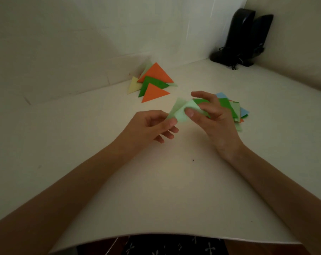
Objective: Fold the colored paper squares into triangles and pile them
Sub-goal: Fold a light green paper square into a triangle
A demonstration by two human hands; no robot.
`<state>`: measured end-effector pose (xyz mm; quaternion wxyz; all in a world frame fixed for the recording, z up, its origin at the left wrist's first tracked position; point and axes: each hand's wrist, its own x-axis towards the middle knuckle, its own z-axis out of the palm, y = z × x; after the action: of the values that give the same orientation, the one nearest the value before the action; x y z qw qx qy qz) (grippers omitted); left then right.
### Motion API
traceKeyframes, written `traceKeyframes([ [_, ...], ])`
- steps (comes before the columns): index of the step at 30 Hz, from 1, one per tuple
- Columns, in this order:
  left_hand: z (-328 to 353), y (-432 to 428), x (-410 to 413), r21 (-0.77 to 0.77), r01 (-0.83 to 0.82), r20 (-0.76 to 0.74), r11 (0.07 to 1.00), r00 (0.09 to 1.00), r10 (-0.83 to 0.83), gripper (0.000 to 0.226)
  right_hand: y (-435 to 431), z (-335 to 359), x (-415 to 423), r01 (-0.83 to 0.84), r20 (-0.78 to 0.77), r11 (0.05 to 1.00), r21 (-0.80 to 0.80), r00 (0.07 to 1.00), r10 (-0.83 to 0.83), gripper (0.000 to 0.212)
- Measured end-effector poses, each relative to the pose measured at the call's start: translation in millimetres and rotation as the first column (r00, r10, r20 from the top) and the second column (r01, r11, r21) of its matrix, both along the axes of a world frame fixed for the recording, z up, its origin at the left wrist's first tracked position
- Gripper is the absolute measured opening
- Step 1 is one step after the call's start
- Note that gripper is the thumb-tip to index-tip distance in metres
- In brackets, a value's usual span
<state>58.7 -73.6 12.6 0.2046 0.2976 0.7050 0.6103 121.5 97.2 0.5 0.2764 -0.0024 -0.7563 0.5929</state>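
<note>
A light green paper square (181, 112) is held above the white table between both hands, partly bent over on itself. My left hand (152, 126) pinches its lower left corner. My right hand (209, 113) pinches its right side with the thumb on top. Behind my right hand lies a stack of unfolded squares (233, 109), dark green on top with blue, light green and orange edges showing. At the back, near the wall, sits a pile of folded triangles (152, 83): orange, dark green, pale yellow and light green.
Two black speakers (246, 35) with cables stand in the far right corner. White walls close off the table (156, 181) at the back and right. The table's front edge runs near my lap.
</note>
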Motion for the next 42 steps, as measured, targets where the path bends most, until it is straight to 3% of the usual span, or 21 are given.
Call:
traceKeyframes([
  [3, -4.9, -0.5, -3.6, -0.041, 0.037, -0.058, 0.998, 0.998, -0.039, 0.012, -0.1, 2.0, -0.1, 0.011, 0.038, 1.0, -0.008, 0.999, -0.011, 0.022],
  [6, -5.7, -1.7, -6.8, -0.078, 0.037, -0.109, 0.996, 0.993, -0.045, 0.016, 0.6, 5.5, 1.5, -0.009, 0.114, 0.993, -0.118, 0.993, 0.022, 0.026],
  [10, -3.7, -2.5, -7.3, -0.168, -0.082, -0.29, 0.982, 0.957, 0.03, 0.028, -1.3, 4.2, 0.0, 0.015, 0.138, 0.996, -0.09, 0.99, -0.002, 0.017],
  [13, -10.8, -0.7, -4.5, -0.327, -0.29, -0.574, 0.9, 0.817, 0.054, 0.028, -3.3, -2.9, -2.4, 0.109, 0.171, 0.987, 0.118, 0.977, -0.128, 0.015],
  [16, -20.1, 2.7, -2.7, -0.444, -0.456, -0.758, 0.771, 0.65, -0.052, 0.027, -4.7, -11.1, -5.4, 0.136, 0.232, 0.826, 0.547, 0.923, -0.306, 0.019],
  [18, -22.7, 2.9, -4.6, -0.45, -0.5, -0.779, 0.74, 0.625, -0.051, 0.028, -6.0, -13.8, -6.9, 0.138, 0.185, 0.672, 0.727, 0.904, -0.386, 0.023],
  [20, -23.3, 2.5, -4.3, -0.413, -0.484, -0.778, 0.772, 0.627, -0.024, 0.025, -7.5, -14.5, -4.6, 0.179, 0.088, 0.588, 0.789, 0.914, -0.396, 0.025],
  [22, -23.0, 3.2, -1.7, -0.402, -0.447, -0.794, 0.799, 0.604, -0.061, 0.017, -10.4, -13.9, 0.9, 0.193, 0.056, 0.552, 0.811, 0.914, -0.402, 0.031],
  [25, -18.4, 2.4, -0.5, -0.395, -0.352, -0.813, 0.848, 0.565, -0.144, 0.014, -14.7, -15.8, 5.7, 0.093, 0.209, 0.521, 0.849, 0.846, -0.49, 0.047],
  [27, -18.1, -2.4, -1.8, -0.409, -0.308, -0.853, 0.859, 0.465, -0.239, 0.025, -13.7, -15.6, 6.4, 0.067, 0.252, 0.488, 0.87, 0.79, -0.558, 0.055],
  [30, -19.1, -11.0, 2.2, -0.456, -0.308, -0.856, 0.835, 0.408, -0.316, 0.036, -6.4, -10.1, 10.3, 0.057, 0.328, 0.538, 0.841, 0.737, -0.591, 0.06],
  [35, -22.8, -21.1, 8.8, -0.478, -0.285, -0.83, 0.831, 0.457, -0.321, 0.042, 19.9, -3.8, 25.3, 0.055, 0.425, 0.624, 0.779, 0.686, -0.59, 0.05],
  [37, -23.7, -22.0, 10.3, -0.486, -0.286, -0.825, 0.826, 0.461, -0.327, 0.045, 25.6, -2.6, 28.8, 0.088, 0.373, 0.611, 0.787, 0.722, -0.584, 0.043],
  [40, -21.6, -21.8, 12.3, -0.51, -0.295, -0.815, 0.808, 0.466, -0.344, 0.046, 12.7, 0.2, 23.8, 0.15, 0.216, 0.617, 0.773, 0.851, -0.478, 0.03],
  [42, -18.9, -20.9, 13.4, -0.52, -0.306, -0.816, 0.798, 0.455, -0.357, 0.046, -2.3, -1.2, 17.5, 0.073, 0.292, 0.64, 0.765, 0.846, -0.446, 0.031],
])
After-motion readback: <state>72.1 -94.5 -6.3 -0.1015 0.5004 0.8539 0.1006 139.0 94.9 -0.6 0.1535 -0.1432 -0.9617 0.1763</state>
